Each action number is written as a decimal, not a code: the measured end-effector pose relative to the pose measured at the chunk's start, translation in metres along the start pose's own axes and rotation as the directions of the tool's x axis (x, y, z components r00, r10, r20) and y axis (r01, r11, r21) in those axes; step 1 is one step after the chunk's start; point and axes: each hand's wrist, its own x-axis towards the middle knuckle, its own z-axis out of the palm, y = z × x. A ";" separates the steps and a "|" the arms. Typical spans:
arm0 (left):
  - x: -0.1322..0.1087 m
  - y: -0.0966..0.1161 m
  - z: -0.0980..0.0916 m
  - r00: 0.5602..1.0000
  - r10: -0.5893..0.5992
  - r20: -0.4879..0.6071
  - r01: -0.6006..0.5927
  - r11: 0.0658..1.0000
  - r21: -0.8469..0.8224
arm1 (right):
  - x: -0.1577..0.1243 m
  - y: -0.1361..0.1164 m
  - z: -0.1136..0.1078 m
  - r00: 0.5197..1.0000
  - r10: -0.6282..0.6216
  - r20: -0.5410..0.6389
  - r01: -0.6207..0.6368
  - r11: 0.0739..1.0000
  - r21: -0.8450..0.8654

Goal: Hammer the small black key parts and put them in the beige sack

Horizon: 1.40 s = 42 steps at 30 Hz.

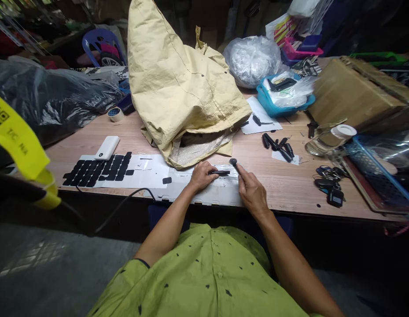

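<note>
My left hand rests on a white sheet at the table's front edge, fingers curled around a slim black strip. My right hand is just to its right, fingers closed, pinching a small round black piece at the fingertips above the sheet. One small black sticker lies loose on the sheet to the left. Further left, a white backing sheet carries several rows of black stickers.
A big yellow paper sack slumps behind my hands. A white power bank, tape roll, black plastic bag, blue basket, cardboard box, loose black parts, key fobs and a blue crate surround them.
</note>
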 end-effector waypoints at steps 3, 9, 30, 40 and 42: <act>0.001 0.000 -0.001 1.000 -0.010 0.009 0.010 1.000 -0.008 | 0.025 0.019 -0.003 0.997 0.061 -0.049 -0.067 0.989 -0.130; 0.001 -0.001 -0.003 1.000 -0.019 0.023 0.020 0.999 -0.025 | 0.058 0.056 0.007 0.990 0.087 -0.110 -0.116 0.947 -0.299; -0.134 0.010 0.006 0.907 0.410 0.096 -0.421 0.889 0.182 | 0.053 0.046 0.017 0.979 0.151 -0.136 -0.187 0.933 -0.307; -0.147 -0.020 0.039 0.863 0.494 0.107 -0.478 0.730 0.488 | 0.055 0.047 0.018 0.979 0.160 -0.123 -0.190 0.938 -0.291; -0.147 -0.020 0.041 0.861 0.500 0.092 -0.477 0.731 0.489 | 0.055 0.046 0.018 0.978 0.156 -0.140 -0.190 0.939 -0.287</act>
